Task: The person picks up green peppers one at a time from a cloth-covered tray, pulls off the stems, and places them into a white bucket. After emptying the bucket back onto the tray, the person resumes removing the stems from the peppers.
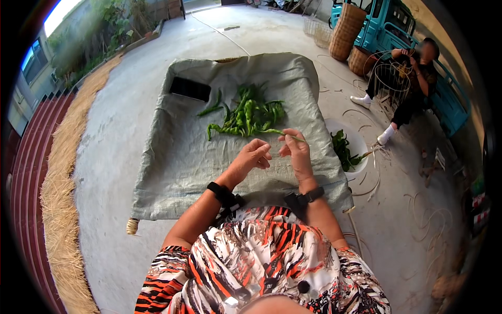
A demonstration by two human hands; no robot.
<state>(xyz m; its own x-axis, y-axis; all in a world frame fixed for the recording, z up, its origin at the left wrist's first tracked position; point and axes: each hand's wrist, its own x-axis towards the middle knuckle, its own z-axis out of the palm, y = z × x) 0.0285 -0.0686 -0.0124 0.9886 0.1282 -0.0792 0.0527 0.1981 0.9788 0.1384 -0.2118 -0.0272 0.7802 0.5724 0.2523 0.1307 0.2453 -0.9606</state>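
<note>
A long green chili pepper [273, 131] is pinched between the thumb and fingers of my right hand [299, 151], over the right part of the woven sheet. Close by on its left, my left hand [251, 157] hovers above the sheet with loosely curled fingers and nothing visible in them. A pile of green chili peppers [249, 112] lies just beyond both hands. The pale grey-green woven plastic sheet [188, 165] covers a low table-like surface and slopes up at its sides.
A black smartphone [190, 89] rests at the sheet's far left. Beside the sheet's right edge, a white tub [359, 145] holds green leafy pieces [344, 151]. A seated person [421, 74] handles a wicker frame [392, 80] near a teal vehicle [451, 102]. Loose cane strips [425, 223] litter the concrete.
</note>
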